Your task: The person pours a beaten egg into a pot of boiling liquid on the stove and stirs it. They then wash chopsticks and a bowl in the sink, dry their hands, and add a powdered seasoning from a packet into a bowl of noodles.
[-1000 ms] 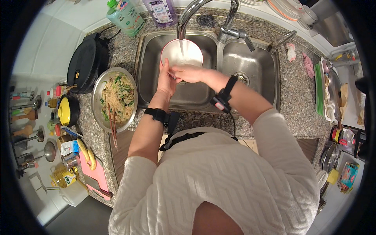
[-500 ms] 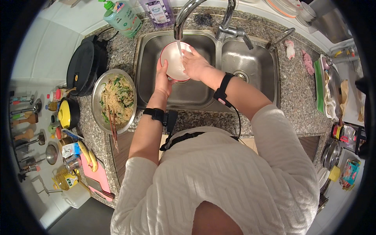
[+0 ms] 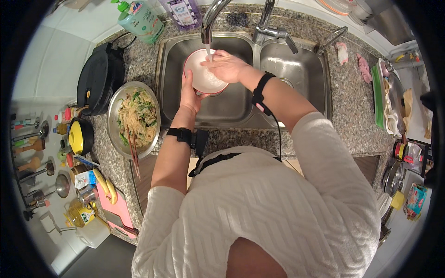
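A white bowl with a red rim (image 3: 204, 79) is tilted over the left basin of the steel sink (image 3: 232, 109). My left hand (image 3: 190, 95) grips it by its left side, thumb on the rim and fingers around the outside. Water runs from the chrome faucet (image 3: 206, 31) into the bowl. My right hand (image 3: 228, 68) reaches over the bowl's far right side, fingers stretched into the stream near its inner wall. Nothing shows in that hand; its fingertips are partly hidden by the splash.
To the left stands a steel bowl (image 3: 111, 121) of noodles and greens with chopsticks (image 3: 132, 150), beside a black round appliance (image 3: 97, 78). Soap bottles (image 3: 141, 23) stand behind the sink. A knife (image 3: 116, 220) and bananas (image 3: 105, 185) lie on a pink cutting board (image 3: 121, 206).
My right hand has shifted up and left across the bowl, its fingers now pointing left under the water. The bowl has moved slightly left with my left hand.
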`<state>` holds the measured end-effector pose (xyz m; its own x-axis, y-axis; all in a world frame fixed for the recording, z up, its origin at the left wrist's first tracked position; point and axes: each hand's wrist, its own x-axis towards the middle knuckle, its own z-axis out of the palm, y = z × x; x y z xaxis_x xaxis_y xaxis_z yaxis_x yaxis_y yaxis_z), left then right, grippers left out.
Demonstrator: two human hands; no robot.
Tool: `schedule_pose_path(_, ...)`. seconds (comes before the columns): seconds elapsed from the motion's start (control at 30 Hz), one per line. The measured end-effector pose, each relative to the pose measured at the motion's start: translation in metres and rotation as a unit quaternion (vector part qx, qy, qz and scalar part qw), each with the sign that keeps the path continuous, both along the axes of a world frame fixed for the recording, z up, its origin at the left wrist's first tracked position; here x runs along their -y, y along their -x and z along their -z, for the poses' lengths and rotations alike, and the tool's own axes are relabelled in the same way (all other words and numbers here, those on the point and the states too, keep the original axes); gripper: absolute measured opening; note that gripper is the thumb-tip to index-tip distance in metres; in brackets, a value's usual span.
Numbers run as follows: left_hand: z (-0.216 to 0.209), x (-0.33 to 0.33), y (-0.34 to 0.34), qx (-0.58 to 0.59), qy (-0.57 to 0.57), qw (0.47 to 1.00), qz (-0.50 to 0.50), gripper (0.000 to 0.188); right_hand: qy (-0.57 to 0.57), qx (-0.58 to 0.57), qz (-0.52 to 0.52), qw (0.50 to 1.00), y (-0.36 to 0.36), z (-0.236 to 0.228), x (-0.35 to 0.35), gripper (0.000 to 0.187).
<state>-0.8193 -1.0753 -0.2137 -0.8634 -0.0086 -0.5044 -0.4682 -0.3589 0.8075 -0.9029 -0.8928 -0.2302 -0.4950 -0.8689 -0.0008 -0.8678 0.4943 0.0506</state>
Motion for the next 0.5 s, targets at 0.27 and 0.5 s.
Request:
schedule_pose_path(0.27,0.014,-0.016,0.009,-0.072,0.040,0.993,-0.080,0.064,0.221,0.361,0.167,0.891,-0.069,0.002,0.038,0.051)
schedule_pose_path(0.5,-0.003,0.013,0.020,0.021,0.042,0.999,-0.014,0.065,0.169,0.140,0.051,0.974,-0.054,-0.009,0.004,0.032)
